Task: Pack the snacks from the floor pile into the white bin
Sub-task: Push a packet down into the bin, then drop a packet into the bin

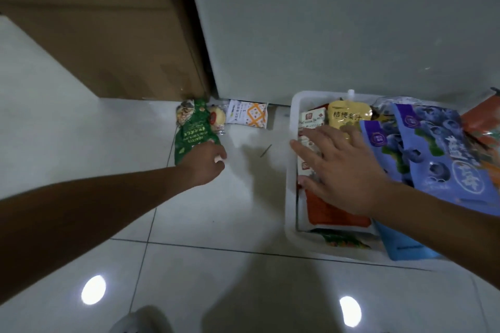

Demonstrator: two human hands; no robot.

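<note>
Head view: left hand [206, 163] pinches the near edge, a sound hold, of the probably light, crinkly green plastic snack bag [193, 130] on the far-left floor [232, 273]; right hand [343, 167] lies spread over the white plastic bin [291, 205].

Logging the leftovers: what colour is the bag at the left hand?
The bag is green, white lettering; head view.
</note>
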